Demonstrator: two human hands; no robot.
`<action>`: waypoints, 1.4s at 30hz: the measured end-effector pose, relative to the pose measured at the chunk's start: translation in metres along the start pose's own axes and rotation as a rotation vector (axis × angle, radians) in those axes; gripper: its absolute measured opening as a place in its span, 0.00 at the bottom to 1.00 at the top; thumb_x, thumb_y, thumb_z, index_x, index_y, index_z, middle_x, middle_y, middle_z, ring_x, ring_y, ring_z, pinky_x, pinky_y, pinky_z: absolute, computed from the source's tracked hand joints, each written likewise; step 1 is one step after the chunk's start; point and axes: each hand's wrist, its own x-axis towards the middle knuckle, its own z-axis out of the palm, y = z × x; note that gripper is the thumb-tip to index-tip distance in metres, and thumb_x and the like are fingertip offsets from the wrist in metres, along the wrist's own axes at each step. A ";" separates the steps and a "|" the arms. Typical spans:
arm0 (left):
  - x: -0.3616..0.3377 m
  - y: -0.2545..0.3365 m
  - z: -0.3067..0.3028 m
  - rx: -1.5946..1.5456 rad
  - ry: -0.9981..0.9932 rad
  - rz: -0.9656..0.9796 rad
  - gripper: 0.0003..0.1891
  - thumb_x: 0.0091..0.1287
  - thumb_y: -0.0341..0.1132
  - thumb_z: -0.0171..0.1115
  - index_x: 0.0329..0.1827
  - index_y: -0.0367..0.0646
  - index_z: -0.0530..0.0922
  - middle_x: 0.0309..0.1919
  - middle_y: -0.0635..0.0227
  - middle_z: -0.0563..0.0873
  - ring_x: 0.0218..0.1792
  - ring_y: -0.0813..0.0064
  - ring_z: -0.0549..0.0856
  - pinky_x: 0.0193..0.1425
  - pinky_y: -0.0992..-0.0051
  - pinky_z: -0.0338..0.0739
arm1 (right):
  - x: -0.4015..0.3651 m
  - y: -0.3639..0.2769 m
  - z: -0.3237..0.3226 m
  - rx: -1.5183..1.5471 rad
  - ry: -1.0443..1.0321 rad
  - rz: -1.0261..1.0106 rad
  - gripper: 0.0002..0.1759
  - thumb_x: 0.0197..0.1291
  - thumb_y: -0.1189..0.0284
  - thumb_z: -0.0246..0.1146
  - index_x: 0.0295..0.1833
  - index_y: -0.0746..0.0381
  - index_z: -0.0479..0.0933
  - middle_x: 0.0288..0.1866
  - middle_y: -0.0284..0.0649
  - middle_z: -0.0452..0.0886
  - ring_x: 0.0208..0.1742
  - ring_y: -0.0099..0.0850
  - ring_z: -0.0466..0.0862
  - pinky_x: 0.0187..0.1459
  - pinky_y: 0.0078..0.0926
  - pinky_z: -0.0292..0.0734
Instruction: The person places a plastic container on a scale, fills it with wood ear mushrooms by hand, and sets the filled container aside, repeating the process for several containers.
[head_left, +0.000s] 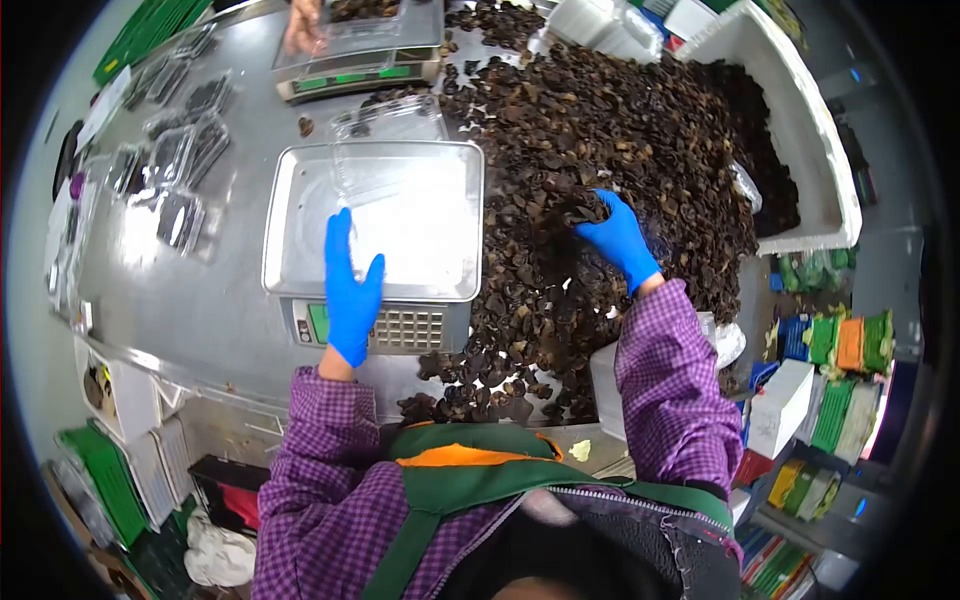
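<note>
My left hand (pixel 352 290), in a blue glove, is over the front of a scale's metal tray (pixel 440 270), thumb and fingers spread, holding nothing. A clear plastic container (pixel 390 125) lies by the tray's far edge, its lid (pixel 350 168) overhanging the tray. My right hand (pixel 622 240), also blue-gloved, reaches into a large heap of dark wood ear mushrooms (pixel 640 130). Its fingers and thumb curl around a dark clump of them; the fingertips are partly hidden. Below the tray, the scale's keypad (pixel 410 328) faces me.
A white foam box (pixel 835 170) lies tipped at the right, mushrooms spilling out. Packed clear boxes (pixel 175 155) sit at the left. Another scale (pixel 360 75) stands at the back, with another person's hand (pixel 304 28) beside it. Clear containers (pixel 605 28) are stacked behind the heap.
</note>
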 end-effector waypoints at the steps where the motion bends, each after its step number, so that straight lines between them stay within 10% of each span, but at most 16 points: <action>1: 0.000 0.002 0.000 0.004 0.015 -0.011 0.37 0.61 0.23 0.61 0.75 0.39 0.56 0.74 0.57 0.60 0.75 0.61 0.58 0.77 0.66 0.51 | -0.004 -0.017 0.007 0.065 -0.019 -0.037 0.34 0.44 0.73 0.73 0.60 0.65 0.73 0.54 0.44 0.80 0.55 0.33 0.81 0.57 0.29 0.75; 7: 0.003 0.020 -0.006 -0.126 0.018 -0.002 0.46 0.55 0.26 0.69 0.76 0.39 0.52 0.75 0.57 0.58 0.74 0.64 0.58 0.77 0.66 0.52 | -0.019 -0.136 0.070 0.429 -0.153 -0.284 0.31 0.42 0.72 0.76 0.55 0.64 0.74 0.51 0.42 0.80 0.52 0.31 0.81 0.55 0.27 0.75; 12: 0.008 0.026 -0.012 -0.134 -0.045 0.060 0.49 0.53 0.29 0.73 0.76 0.38 0.51 0.75 0.57 0.57 0.74 0.63 0.59 0.77 0.66 0.53 | -0.003 -0.166 0.133 0.011 -0.110 -0.666 0.36 0.37 0.69 0.77 0.57 0.61 0.74 0.62 0.50 0.72 0.61 0.48 0.75 0.61 0.36 0.72; 16: 0.009 0.009 -0.008 0.008 -0.062 0.138 0.43 0.52 0.31 0.75 0.72 0.41 0.62 0.70 0.56 0.67 0.73 0.60 0.63 0.76 0.65 0.56 | 0.003 -0.162 0.160 -0.129 -0.116 -0.672 0.38 0.40 0.71 0.77 0.61 0.61 0.74 0.66 0.50 0.69 0.65 0.42 0.73 0.65 0.35 0.69; 29: 0.014 0.006 -0.031 -0.254 0.117 -0.057 0.21 0.64 0.24 0.61 0.62 0.39 0.75 0.59 0.64 0.80 0.62 0.71 0.76 0.69 0.71 0.66 | -0.008 -0.169 0.102 0.574 -0.106 -0.252 0.12 0.61 0.83 0.58 0.49 0.64 0.81 0.47 0.35 0.85 0.45 0.23 0.83 0.48 0.22 0.80; 42: 0.006 0.001 -0.088 -0.398 0.317 -0.316 0.16 0.69 0.28 0.57 0.59 0.36 0.78 0.56 0.64 0.82 0.57 0.77 0.78 0.65 0.76 0.68 | -0.067 -0.054 0.050 0.336 0.215 -0.028 0.14 0.63 0.82 0.56 0.51 0.66 0.82 0.51 0.37 0.84 0.50 0.23 0.81 0.54 0.20 0.74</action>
